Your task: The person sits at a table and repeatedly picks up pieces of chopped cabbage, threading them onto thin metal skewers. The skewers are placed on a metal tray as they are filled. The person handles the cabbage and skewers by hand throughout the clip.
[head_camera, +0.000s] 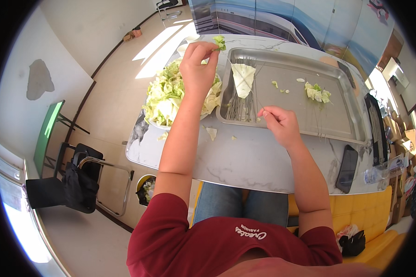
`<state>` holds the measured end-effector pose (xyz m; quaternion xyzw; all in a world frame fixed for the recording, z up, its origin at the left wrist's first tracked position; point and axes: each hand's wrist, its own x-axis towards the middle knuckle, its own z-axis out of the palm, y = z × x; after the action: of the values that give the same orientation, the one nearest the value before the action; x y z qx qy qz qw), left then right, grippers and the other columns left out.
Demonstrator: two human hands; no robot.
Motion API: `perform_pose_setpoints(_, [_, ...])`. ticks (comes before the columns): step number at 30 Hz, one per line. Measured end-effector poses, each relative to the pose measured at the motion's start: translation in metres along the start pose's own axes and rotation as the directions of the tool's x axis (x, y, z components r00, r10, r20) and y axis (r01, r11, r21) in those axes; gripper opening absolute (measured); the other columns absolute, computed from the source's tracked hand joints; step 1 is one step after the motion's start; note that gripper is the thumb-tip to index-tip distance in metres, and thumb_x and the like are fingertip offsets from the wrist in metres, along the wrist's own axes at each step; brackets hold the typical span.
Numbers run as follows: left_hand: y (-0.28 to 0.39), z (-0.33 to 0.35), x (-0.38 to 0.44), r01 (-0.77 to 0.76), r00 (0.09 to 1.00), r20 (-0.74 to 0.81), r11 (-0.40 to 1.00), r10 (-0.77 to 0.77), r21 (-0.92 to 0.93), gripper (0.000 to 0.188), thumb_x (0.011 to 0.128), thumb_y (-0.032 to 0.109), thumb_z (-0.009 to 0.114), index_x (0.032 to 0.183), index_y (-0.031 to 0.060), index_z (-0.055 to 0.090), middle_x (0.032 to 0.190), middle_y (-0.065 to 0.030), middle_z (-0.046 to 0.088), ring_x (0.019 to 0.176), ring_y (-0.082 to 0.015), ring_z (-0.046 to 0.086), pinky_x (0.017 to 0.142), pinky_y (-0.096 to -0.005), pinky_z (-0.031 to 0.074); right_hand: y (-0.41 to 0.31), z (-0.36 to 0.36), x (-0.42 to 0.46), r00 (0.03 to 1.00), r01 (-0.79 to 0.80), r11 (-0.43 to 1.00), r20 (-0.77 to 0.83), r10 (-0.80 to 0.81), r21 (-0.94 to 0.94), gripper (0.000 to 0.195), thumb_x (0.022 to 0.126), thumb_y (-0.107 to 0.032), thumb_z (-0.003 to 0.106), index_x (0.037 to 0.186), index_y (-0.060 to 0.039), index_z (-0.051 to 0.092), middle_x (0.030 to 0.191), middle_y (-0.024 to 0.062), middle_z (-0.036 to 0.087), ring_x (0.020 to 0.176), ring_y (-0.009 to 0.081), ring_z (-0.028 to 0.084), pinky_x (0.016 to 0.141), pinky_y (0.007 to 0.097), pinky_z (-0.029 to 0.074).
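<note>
My left hand (199, 64) is raised above a heaped plate of torn cabbage or lettuce leaves (164, 93), pinching a small green leaf piece (219, 42) between thumb and fingers. My right hand (280, 123) pinches the end of a thin skewer (260, 102) at the near edge of a shallow metal tray (287, 130). In the tray's left part many thin metal skewers (241, 109) lie side by side, with a pale leaf piece (243, 80) over them. Several skewers with leaf pieces threaded on them (318, 93) lie at the tray's right.
Leaf scraps (211, 133) lie on the marble-patterned table (242, 155). Paper cups (182, 49) stand behind the plate. At right are a smartphone (347, 169), a black case (376, 128) and a clear plastic bottle (384, 171). A lined bin (146, 189) stands on the floor at left.
</note>
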<state>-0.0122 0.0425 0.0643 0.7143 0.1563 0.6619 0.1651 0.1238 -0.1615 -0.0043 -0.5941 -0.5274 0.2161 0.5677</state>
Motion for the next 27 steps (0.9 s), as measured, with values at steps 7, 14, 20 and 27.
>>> perform_pose_setpoints(7, [-0.001,0.001,-0.002,0.006,1.000,-0.009,0.999,-0.006,0.032,0.011,0.078,-0.003,0.072,0.087,0.0032,0.070,0.090,-0.0047,0.064,0.076,-0.0129,0.067,0.068,-0.0241,0.057,-0.003,-0.001,0.001,0.998,-0.054,0.998,0.016,0.054,0.024,0.016,0.093,-0.013,0.056,0.088,-0.0020,0.067,0.054,-0.0060,0.038,0.052,0.0030,0.031,0.048,0.0241,0.026])
perform_pose_setpoints(14, [-0.005,0.006,-0.006,0.117,0.993,0.019,0.992,-0.116,-0.038,0.013,0.077,-0.004,0.072,0.086,0.0059,0.071,0.083,-0.0049,0.061,0.070,-0.0163,0.067,0.064,-0.0255,0.055,-0.003,-0.002,0.002,0.993,-0.118,0.991,0.015,0.117,0.055,0.017,0.093,-0.014,0.056,0.088,-0.0025,0.068,0.055,-0.0065,0.038,0.051,0.0028,0.031,0.047,0.0240,0.025])
perform_pose_setpoints(20, [0.010,0.027,-0.023,0.015,0.982,0.188,0.995,0.003,-0.096,0.014,0.076,-0.003,0.071,0.086,0.0074,0.071,0.083,-0.0060,0.061,0.070,-0.0176,0.065,0.063,-0.0270,0.054,-0.003,-0.008,0.004,0.985,-0.164,0.977,-0.036,0.171,0.136,0.017,0.094,-0.014,0.056,0.090,-0.0033,0.068,0.056,-0.0074,0.037,0.052,0.0028,0.031,0.047,0.0231,0.025])
perform_pose_setpoints(27, [0.004,0.024,-0.023,-0.084,0.953,0.295,0.996,0.076,0.014,0.013,0.077,0.001,0.071,0.085,0.0102,0.071,0.088,-0.0030,0.064,0.077,-0.0201,0.065,0.063,-0.0295,0.051,0.010,-0.004,0.005,0.995,-0.041,0.999,-0.088,0.041,-0.005,0.016,0.094,-0.014,0.057,0.095,-0.0030,0.068,0.056,-0.0063,0.039,0.052,0.0033,0.032,0.048,0.0238,0.027])
